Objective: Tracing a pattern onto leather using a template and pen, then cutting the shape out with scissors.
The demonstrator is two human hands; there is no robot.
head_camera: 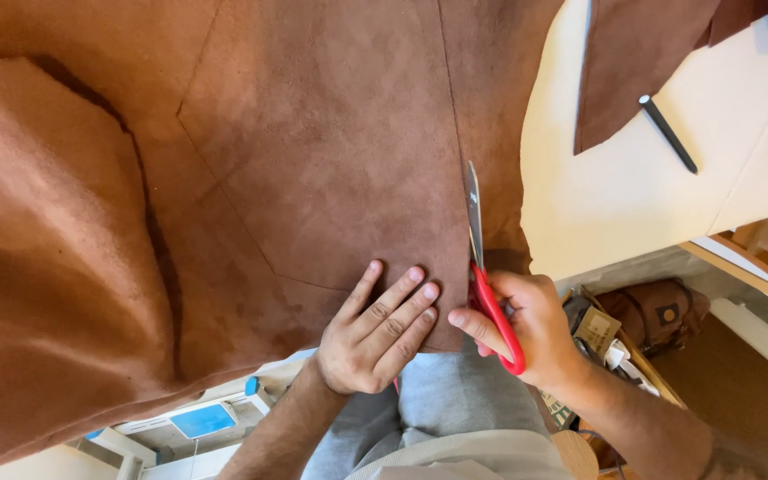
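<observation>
Two hands at the near edge of one large brown suede sheet (313,160), spread over a pale table (633,204). Right hand (535,324) wrapped around the red handles of a pair of scissors (482,267), fingers curled through the loops, thumb side toward the left. Blades nearly shut, only a sliver apart, pointing straight away from the body. Long axis of the scissors running near to far, lined up with a thin marked line drawn on the suede, tip resting on that line, with uncut line stretching on toward the far edge. Suede lying to the left of and beyond the right fingers, so any cut path leads directly ahead of the blades.

Left hand (375,333) flat on the suede just left of the scissors, palm down, fingers spread and extended toward the far right, gripping nothing, merely pressing the sheet down. Fingertips close to the blade but apart from it. Both forearms entering from the near side, right wrist bent slightly inward.

Further right on the table: a dark pen (668,133) lying loose, well apart from both hands, beside a separate dark brown suede offcut (633,62). Left portion of the sheet bunched into a raised fold (46,267).
</observation>
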